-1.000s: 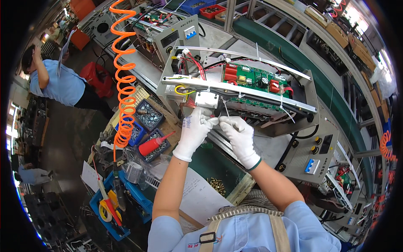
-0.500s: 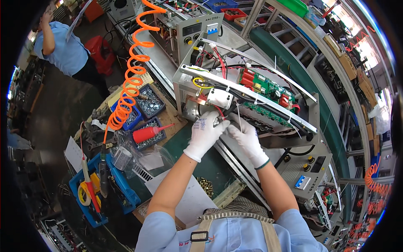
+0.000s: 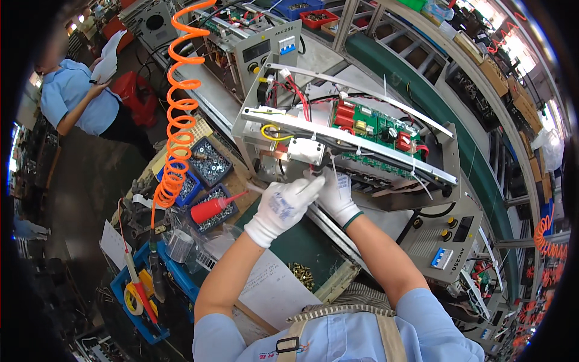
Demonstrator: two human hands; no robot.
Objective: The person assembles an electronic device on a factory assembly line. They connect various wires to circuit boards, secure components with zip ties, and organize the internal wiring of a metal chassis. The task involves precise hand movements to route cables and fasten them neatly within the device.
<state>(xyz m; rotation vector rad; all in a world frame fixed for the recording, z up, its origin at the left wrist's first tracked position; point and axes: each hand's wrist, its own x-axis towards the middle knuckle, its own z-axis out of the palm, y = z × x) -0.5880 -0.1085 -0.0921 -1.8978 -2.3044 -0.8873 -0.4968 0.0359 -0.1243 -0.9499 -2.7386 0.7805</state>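
My left hand [image 3: 283,208], in a white glove, is closed with its fingertips beneath the white block [image 3: 306,151] on the open metal-framed machine [image 3: 356,136]. Something slim and pale shows at its fingers, too small to name. Close beside it, my right hand [image 3: 338,196], also gloved, has bent fingers at the dark cables below the block. What it grips is hidden. A thin white cable tie [image 3: 334,166] sticks up by its fingers. Red wires and a green circuit board [image 3: 377,123] sit inside the machine's frame.
Left on the bench are bins of screws [image 3: 210,161], a red bottle [image 3: 207,210], a blue tool tray [image 3: 137,311] and a paper sheet [image 3: 268,286]. An orange coiled hose [image 3: 181,120] hangs there. Similar machines [image 3: 443,238] stand nearby. A person [image 3: 84,99] holds papers at upper left.
My left hand has turned, its back now facing up, and my right hand has moved in against its fingertips. The view has shifted slightly. The other person has lowered a raised arm to the papers.
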